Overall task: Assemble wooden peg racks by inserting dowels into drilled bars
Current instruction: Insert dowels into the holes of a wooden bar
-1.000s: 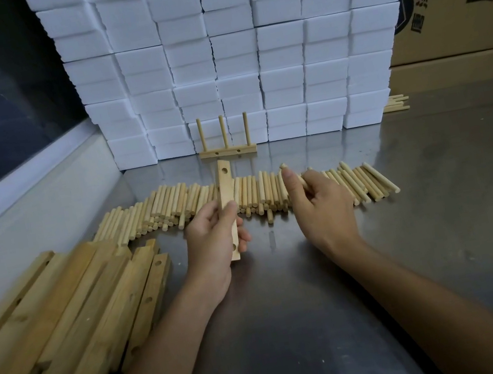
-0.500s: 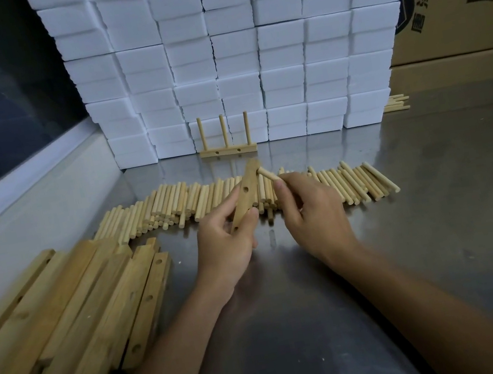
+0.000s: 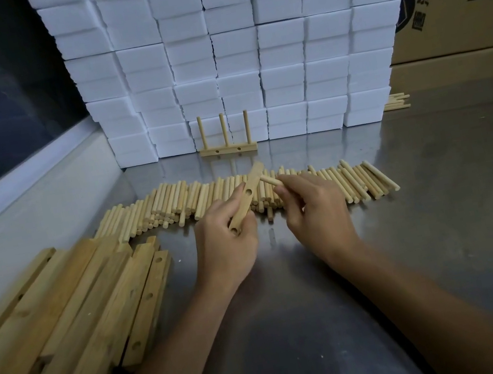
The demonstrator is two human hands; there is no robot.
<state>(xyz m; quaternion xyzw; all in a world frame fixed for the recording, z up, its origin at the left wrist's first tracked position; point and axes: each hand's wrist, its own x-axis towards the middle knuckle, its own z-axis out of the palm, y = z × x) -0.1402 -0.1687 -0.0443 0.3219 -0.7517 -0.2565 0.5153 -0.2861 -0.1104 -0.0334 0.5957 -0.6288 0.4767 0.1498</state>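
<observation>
Head view: the left hand (image 3: 227,243) is gripping a drilled bar (image 3: 245,198) tilted above the surface (image 3: 441,218), while the right hand (image 3: 314,207) is pinching a dowel (image 3: 271,180) beside the bar's upper end.

Steel counter (image 3: 441,218): dowels (image 3: 175,204) in a row at centre, bars (image 3: 64,318) piled lower left, rack (image 3: 228,149) and foam blocks (image 3: 232,57) at top.

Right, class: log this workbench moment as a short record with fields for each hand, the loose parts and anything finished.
left hand: grips drilled bar, tilted
right hand: pinches dowel, tip beside bar
loose dowels: row on metal table
spare bars: pile at left
finished rack: three upright pegs, by white blocks
</observation>
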